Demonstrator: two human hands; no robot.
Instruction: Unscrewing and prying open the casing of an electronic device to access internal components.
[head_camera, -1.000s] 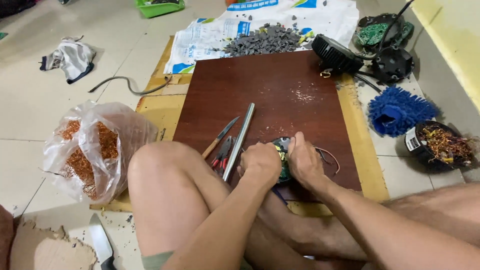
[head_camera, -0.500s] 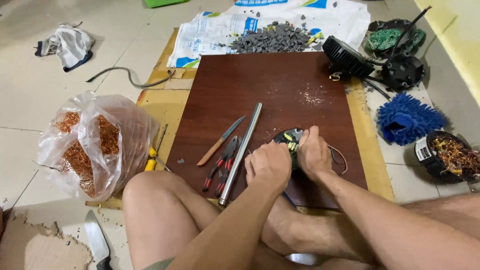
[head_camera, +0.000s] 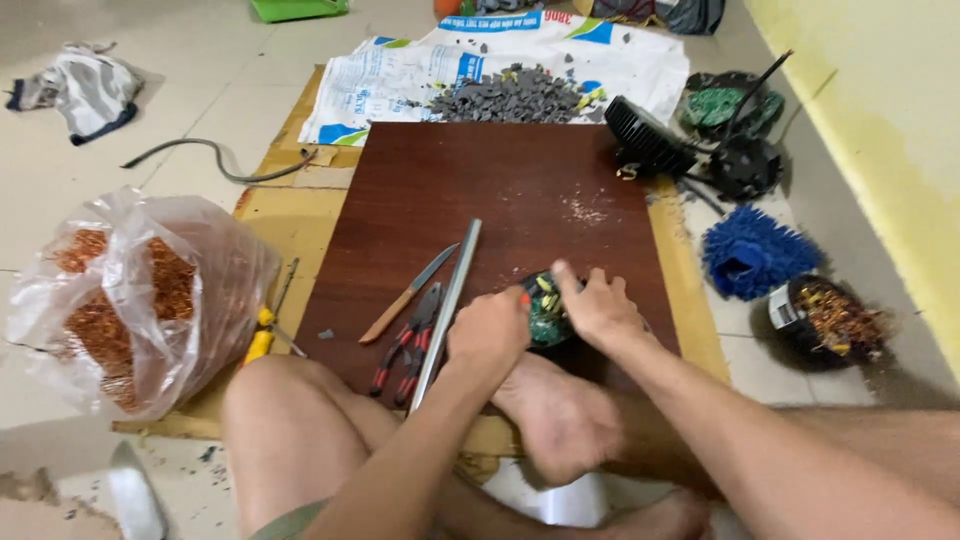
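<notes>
Gripping a small round green circuit board (head_camera: 545, 312) between both hands, I sit on the floor with it pressed to the near edge of a dark wooden board (head_camera: 500, 190). My left hand (head_camera: 487, 330) is fisted against its left side, my right hand (head_camera: 597, 305) clamps its right rim, fingers closed. Just left lie red-handled pliers (head_camera: 405, 348), a grey metal bar (head_camera: 448, 300) and a knife (head_camera: 408, 294). A bag of copper wire (head_camera: 130, 300) sits far left. I judge this the stripping step; next calls for a firm hold and a tool.
</notes>
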